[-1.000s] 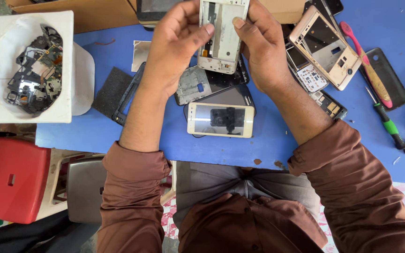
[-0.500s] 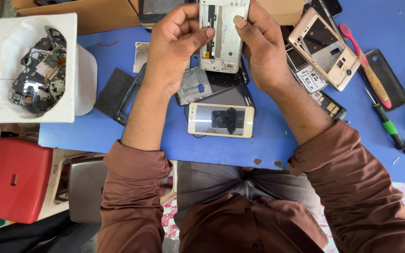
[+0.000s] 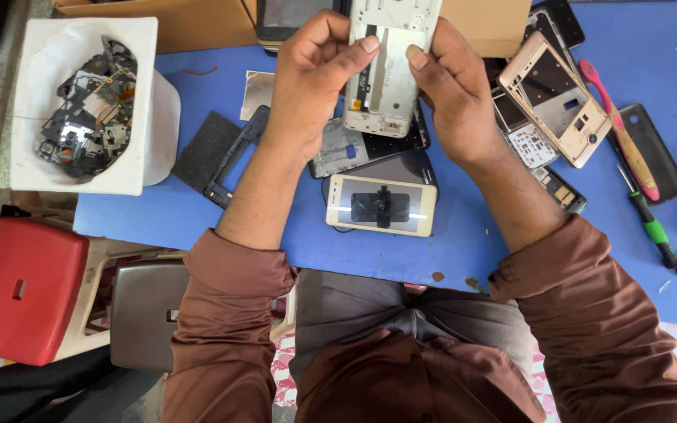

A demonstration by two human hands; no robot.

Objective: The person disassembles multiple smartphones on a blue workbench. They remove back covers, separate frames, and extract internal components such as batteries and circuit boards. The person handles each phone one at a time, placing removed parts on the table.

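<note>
Phone frame (image 3: 385, 66): white, bared inner side up, held above the blue tabletop (image 3: 464, 251), just beyond the gold phone (image 3: 381, 205).
Left hand (image 3: 311, 74): closed on the frame's left edge, thumb tip pressing its face.
Right hand (image 3: 448, 90): gripping the right edge, thumb on top.
Doing it well: support both long edges evenly and avoid twisting.
Edges: cardboard box (image 3: 197, 23) beyond the frame; tabletop's near edge lies by the lap.
Open room: bare blue patch left of the gold phone; screwdriver (image 3: 652, 227) and parts crowd its right.

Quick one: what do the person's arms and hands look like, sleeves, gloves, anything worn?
Both hands are bare: no gloves, rings or watch visible on the left hand or right hand. Both arms wear reddish-brown long sleeves, pushed up below the elbows, forearms uncovered.
</note>
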